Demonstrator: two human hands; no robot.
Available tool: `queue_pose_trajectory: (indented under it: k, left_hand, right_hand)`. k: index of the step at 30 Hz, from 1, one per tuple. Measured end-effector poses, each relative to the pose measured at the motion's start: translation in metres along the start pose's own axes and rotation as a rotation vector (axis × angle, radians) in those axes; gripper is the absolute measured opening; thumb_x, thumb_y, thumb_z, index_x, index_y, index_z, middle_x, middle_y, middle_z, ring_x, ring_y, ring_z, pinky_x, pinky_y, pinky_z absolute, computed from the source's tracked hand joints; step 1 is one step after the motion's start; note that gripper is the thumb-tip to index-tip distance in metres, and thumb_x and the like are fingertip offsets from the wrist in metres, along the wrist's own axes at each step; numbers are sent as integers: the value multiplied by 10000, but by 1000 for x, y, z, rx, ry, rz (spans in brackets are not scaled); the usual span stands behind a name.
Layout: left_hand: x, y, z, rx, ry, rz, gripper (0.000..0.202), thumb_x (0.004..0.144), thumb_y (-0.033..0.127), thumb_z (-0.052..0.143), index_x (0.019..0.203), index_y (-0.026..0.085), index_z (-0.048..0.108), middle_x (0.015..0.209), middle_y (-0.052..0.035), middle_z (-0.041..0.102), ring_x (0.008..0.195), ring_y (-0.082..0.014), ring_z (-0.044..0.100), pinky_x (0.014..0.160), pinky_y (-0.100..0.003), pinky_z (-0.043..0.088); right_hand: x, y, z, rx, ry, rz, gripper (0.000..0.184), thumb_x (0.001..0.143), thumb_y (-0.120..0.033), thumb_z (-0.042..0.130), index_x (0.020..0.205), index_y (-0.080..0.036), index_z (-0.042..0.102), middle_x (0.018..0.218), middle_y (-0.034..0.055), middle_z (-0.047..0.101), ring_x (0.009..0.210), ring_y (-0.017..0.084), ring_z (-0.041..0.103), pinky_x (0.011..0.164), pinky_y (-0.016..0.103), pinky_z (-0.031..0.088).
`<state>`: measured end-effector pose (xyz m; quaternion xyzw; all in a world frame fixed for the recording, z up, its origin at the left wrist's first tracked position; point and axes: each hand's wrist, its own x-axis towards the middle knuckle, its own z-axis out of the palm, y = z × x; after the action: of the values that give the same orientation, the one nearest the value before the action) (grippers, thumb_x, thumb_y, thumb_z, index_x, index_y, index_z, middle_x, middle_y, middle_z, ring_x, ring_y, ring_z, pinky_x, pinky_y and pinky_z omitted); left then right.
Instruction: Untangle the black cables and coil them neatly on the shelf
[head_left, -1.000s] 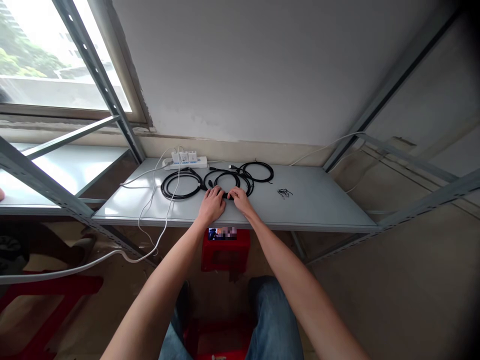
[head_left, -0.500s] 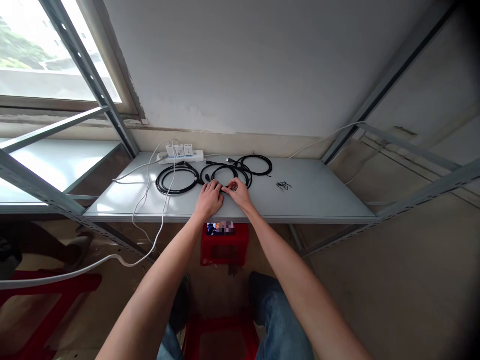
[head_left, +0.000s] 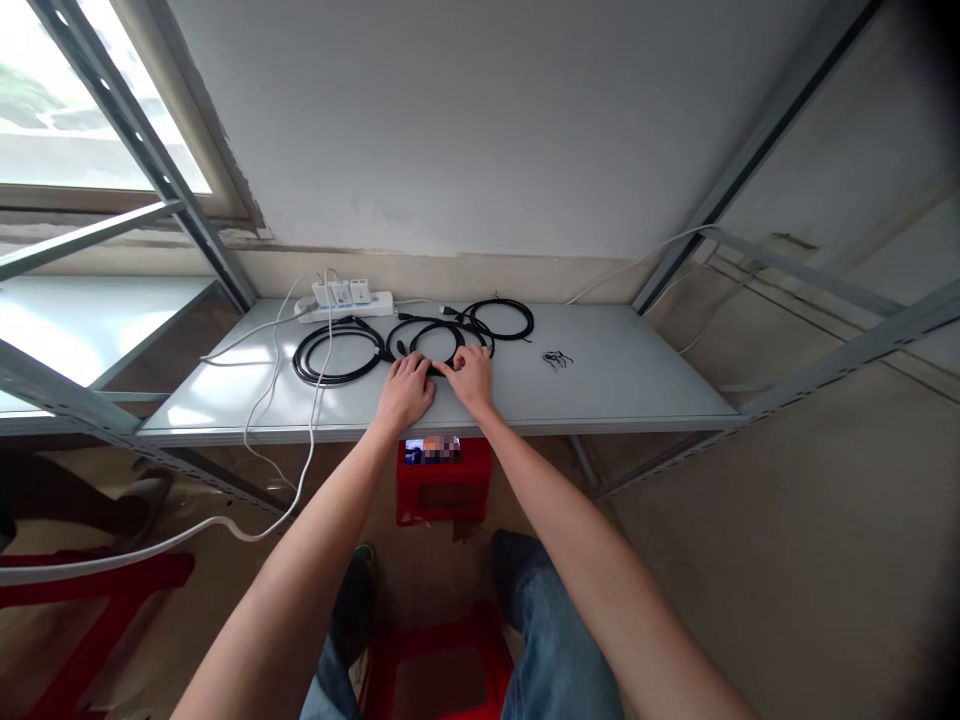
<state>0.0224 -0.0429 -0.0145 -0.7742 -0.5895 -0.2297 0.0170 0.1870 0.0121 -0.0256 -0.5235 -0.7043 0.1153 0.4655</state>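
While the left hand [head_left: 405, 392] and right hand [head_left: 471, 378] are staying put, their fingers are sitting together on a coiled black rubber cable [head_left: 424, 324] on the pale grey metal shelf [head_left: 607, 380]; can't tell if they're gripping.

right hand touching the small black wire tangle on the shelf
Apart: the head view shows bare grey shelf between the right hand and the small black wire tangle.
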Motion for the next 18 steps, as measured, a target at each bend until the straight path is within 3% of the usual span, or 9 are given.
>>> queue_pose_trajectory:
  k: [7,14,18]
  left_hand:
    - [0,-1,2,3,-1,-4,398,1009,194,461,1366,202,637,1530,-157,616,1509,-325,516,1337,-516,347]
    - [1,-2,2,-11,-9,-4,347,1012,194,462,1302,227,648,1500,-144,630,1505,-303,526,1337,-508,355]
    - [1,-3,2,-4,2,7,333,1005,190,464,1279,224,652,1487,-148,638,1486,-304,544,1328,-505,369]
  right_hand:
    - [-2,1,2,1,47,55,597,933,-566,821,621,-269,407,831,91,590,1025,321,526,969,457,445]
    - [-2,-6,4,-23,-88,4,502,975,-506,801,640,-255,524,873,99,648,1048,321,554,969,464,423]
    - [-1,-6,7,-21,-108,-22,519,1005,-527,755,641,-254,507,864,88,656,1004,300,565,935,437,429]
